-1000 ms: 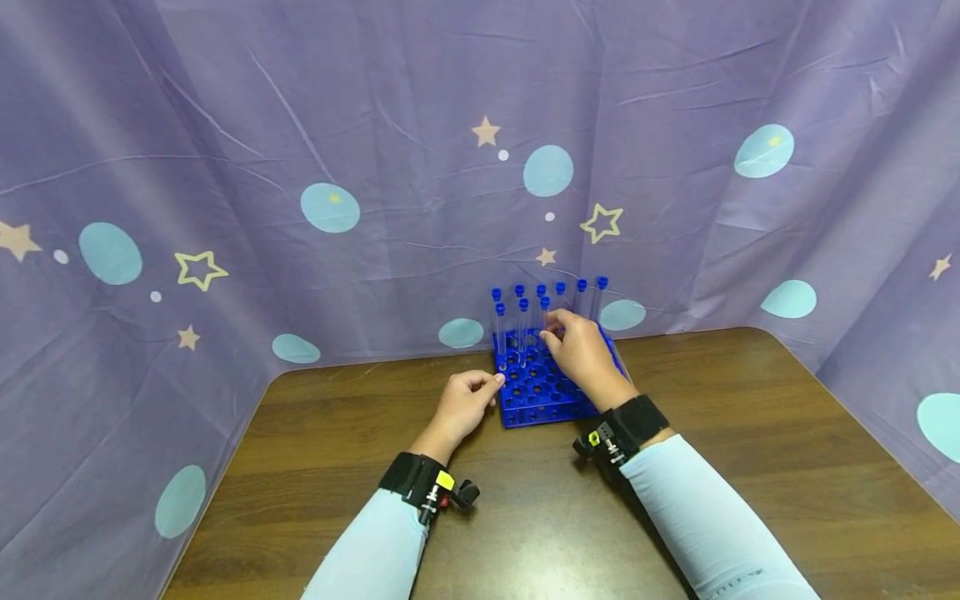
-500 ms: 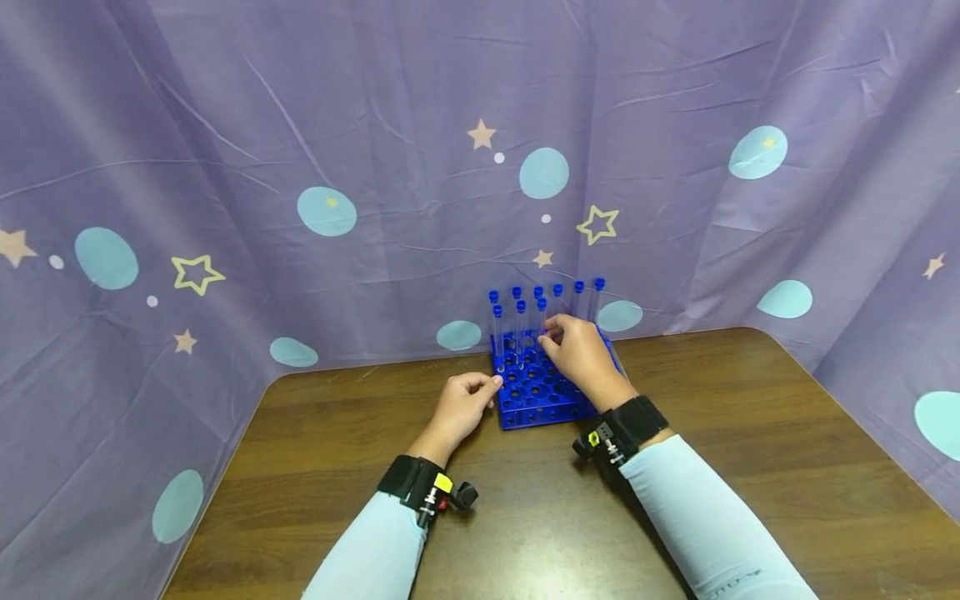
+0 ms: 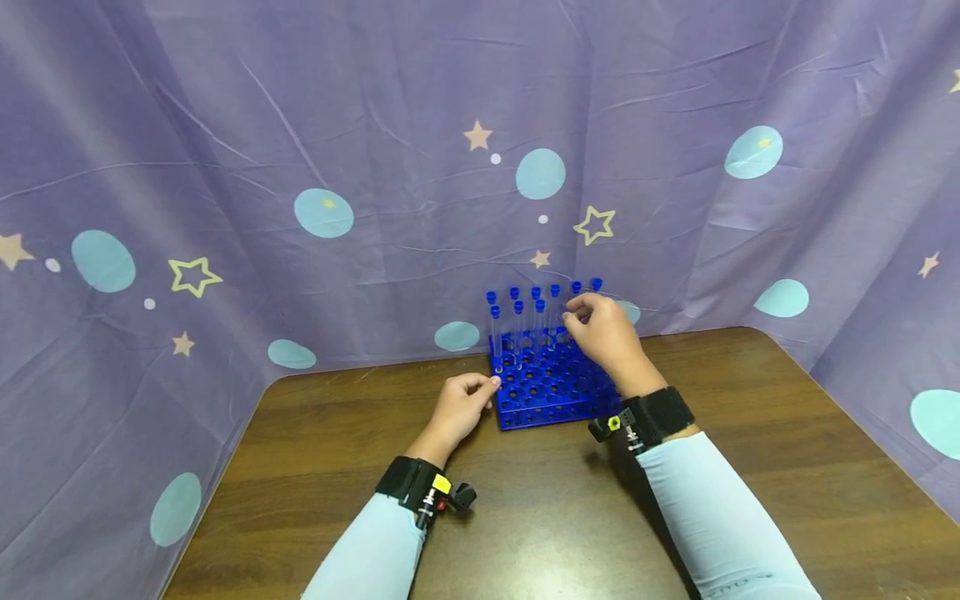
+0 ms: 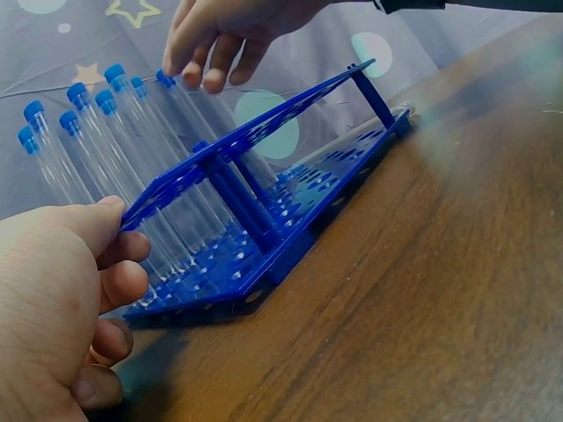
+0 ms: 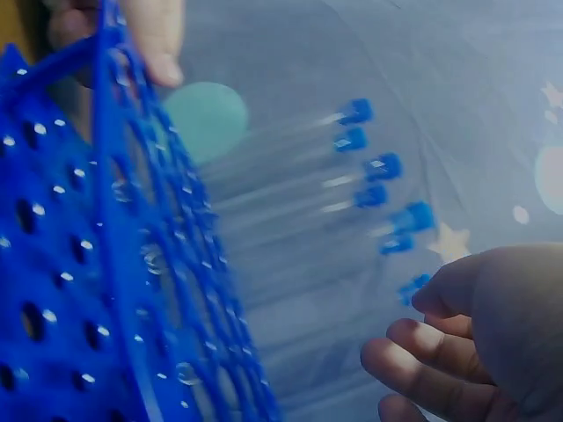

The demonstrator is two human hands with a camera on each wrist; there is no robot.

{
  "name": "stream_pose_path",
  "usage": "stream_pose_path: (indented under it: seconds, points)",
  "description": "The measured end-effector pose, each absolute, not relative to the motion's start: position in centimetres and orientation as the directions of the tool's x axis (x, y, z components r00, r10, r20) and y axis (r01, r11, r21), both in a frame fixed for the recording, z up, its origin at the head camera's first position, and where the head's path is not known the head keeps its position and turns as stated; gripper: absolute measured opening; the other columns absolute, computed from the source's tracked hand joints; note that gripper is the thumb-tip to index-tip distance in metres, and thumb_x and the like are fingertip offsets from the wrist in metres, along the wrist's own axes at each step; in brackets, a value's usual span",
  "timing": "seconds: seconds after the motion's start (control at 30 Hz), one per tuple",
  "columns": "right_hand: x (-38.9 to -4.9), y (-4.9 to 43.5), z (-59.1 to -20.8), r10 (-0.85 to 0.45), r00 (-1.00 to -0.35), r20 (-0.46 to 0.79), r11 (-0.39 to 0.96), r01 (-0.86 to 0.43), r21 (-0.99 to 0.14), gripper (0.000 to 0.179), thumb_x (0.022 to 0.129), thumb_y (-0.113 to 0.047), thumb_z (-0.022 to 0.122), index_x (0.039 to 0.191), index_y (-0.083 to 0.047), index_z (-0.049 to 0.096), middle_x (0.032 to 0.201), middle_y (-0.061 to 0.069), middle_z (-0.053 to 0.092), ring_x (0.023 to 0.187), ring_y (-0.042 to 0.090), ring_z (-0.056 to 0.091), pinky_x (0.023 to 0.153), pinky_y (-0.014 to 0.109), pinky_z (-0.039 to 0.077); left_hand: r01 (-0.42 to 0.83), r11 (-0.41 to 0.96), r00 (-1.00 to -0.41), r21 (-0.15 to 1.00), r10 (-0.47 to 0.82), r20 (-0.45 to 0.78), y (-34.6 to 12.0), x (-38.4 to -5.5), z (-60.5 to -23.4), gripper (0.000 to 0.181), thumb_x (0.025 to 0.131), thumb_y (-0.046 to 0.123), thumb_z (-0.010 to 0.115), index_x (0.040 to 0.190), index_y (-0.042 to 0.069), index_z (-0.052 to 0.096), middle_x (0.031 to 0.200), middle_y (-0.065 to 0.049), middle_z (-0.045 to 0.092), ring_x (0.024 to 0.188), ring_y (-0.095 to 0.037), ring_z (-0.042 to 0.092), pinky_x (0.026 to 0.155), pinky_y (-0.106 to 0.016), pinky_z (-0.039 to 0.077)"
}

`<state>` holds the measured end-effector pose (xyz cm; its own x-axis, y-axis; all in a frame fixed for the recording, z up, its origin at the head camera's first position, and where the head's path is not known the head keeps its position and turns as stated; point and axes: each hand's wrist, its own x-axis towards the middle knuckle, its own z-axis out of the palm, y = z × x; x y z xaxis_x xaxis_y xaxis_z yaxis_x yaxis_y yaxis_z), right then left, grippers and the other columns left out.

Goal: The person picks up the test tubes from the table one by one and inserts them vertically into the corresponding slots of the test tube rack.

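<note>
A blue test tube rack (image 3: 558, 387) stands on the table, its upper and lower tiers full of holes. Clear test tubes with blue caps stand upright in it: several in the back row, such as the test tube (image 3: 554, 312), and three in front of them, such as the test tube (image 3: 497, 337). My left hand (image 3: 462, 406) grips the rack's near left corner, thumb on top and fingers curled underneath. Above the rack's right part, my right hand (image 3: 609, 337) holds nothing. Its fingers are loosely bent beside a blue cap (image 5: 413, 288); whether they touch it I cannot tell.
The wooden table (image 3: 337, 450) extends to both sides and in front of the rack. A purple curtain (image 3: 390, 150) with stars and dots hangs right behind it. A pale rod-like thing (image 4: 352, 127) lies along the rack's far side, partly hidden.
My right hand has let go of the third front test tube and moved right and up, toward the back row. The left hand keeps its hold on the rack.
</note>
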<state>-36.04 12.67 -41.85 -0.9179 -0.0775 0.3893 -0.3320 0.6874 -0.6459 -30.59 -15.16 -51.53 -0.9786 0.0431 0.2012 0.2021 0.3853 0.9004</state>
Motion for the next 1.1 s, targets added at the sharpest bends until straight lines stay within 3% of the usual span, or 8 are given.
stream_pose_path:
  seconds: [0.17, 0.47, 0.57, 0.67, 0.8, 0.9, 1.1]
  points:
    - [-36.1, 14.4, -41.0, -0.029, -0.908, 0.417, 0.685, -0.322, -0.654, 0.024, 0.109, -0.021, 0.071, 0.123, -0.005, 0.081, 0.107, 0.015, 0.083, 0.088, 0.033, 0.078, 0.077, 0.048, 0.06, 0.195, 0.385, -0.98, 0.902, 0.043, 0.194, -15.2, -30.6, -51.5, 0.03, 0.11, 0.026, 0.076, 0.09, 0.004, 0.082, 0.071, -0.003, 0.068, 0.07, -0.013, 0.062, 0.073, -0.027, 0.05]
    - [-36.0, 17.5, -39.9, 0.062, -0.91, 0.41, 0.66, -0.27, -0.701, 0.021, 0.11, -0.023, 0.07, 0.118, -0.005, 0.08, 0.096, 0.016, 0.085, 0.071, 0.022, 0.079, 0.062, 0.031, 0.056, 0.188, 0.394, -0.981, 0.9, 0.037, 0.189, -15.1, -30.5, -51.4, 0.029, 0.11, 0.026, 0.076, 0.092, 0.005, 0.083, 0.071, -0.002, 0.068, 0.069, -0.015, 0.063, 0.072, -0.028, 0.05]
    - [-36.1, 18.7, -39.7, 0.09, -0.93, 0.356, 0.653, -0.215, -0.726, 0.024, 0.11, -0.025, 0.07, 0.12, -0.006, 0.079, 0.101, 0.017, 0.086, 0.07, 0.015, 0.078, 0.061, 0.029, 0.057, 0.186, 0.396, -0.982, 0.899, 0.036, 0.187, -15.1, -30.5, -51.4, 0.029, 0.11, 0.026, 0.076, 0.092, 0.005, 0.083, 0.072, -0.007, 0.07, 0.07, -0.016, 0.064, 0.072, -0.028, 0.05]
    - [-36.4, 19.9, -39.9, 0.095, -0.949, 0.301, 0.641, -0.173, -0.748, 0.027, 0.11, -0.026, 0.071, 0.122, -0.003, 0.079, 0.105, 0.02, 0.085, 0.074, 0.021, 0.082, 0.061, 0.028, 0.059, 0.187, 0.396, -0.982, 0.899, 0.039, 0.187, -15.1, -30.5, -51.5, 0.028, 0.11, 0.026, 0.076, 0.092, 0.005, 0.083, 0.073, -0.008, 0.07, 0.071, -0.015, 0.064, 0.071, -0.027, 0.049]
    - [-36.7, 21.1, -40.4, 0.071, -0.977, 0.199, 0.646, -0.107, -0.756, 0.031, 0.11, -0.028, 0.071, 0.122, 0.0, 0.078, 0.106, 0.021, 0.084, 0.088, 0.035, 0.084, 0.071, 0.033, 0.062, 0.198, 0.395, -0.979, 0.897, 0.043, 0.197, -15.2, -30.7, -51.6, 0.03, 0.11, 0.026, 0.076, 0.091, 0.005, 0.082, 0.072, -0.007, 0.07, 0.071, -0.012, 0.061, 0.07, -0.027, 0.048]
    - [-37.0, 21.7, -41.0, 0.036, -0.994, 0.1, 0.674, -0.05, -0.737, 0.034, 0.11, -0.029, 0.071, 0.122, 0.001, 0.078, 0.104, 0.018, 0.084, 0.092, 0.034, 0.082, 0.078, 0.036, 0.059, 0.201, 0.397, -0.979, 0.896, 0.04, 0.202, -15.2, -30.7, -51.7, 0.031, 0.11, 0.026, 0.076, 0.089, 0.005, 0.082, 0.072, -0.008, 0.07, 0.071, -0.011, 0.06, 0.07, -0.026, 0.047]
    - [-38.1, 23.0, -43.3, -0.063, -0.995, -0.079, 0.658, 0.018, -0.753, 0.031, 0.11, -0.023, 0.072, 0.121, 0.006, 0.076, 0.093, 0.014, 0.082, 0.078, 0.023, 0.078, 0.066, 0.031, 0.061, 0.2, 0.397, -0.979, 0.896, 0.038, 0.202, -15.1, -30.6, -51.6, 0.031, 0.11, 0.026, 0.076, 0.089, 0.005, 0.082, 0.072, -0.008, 0.07, 0.071, -0.012, 0.06, 0.07, -0.027, 0.046]
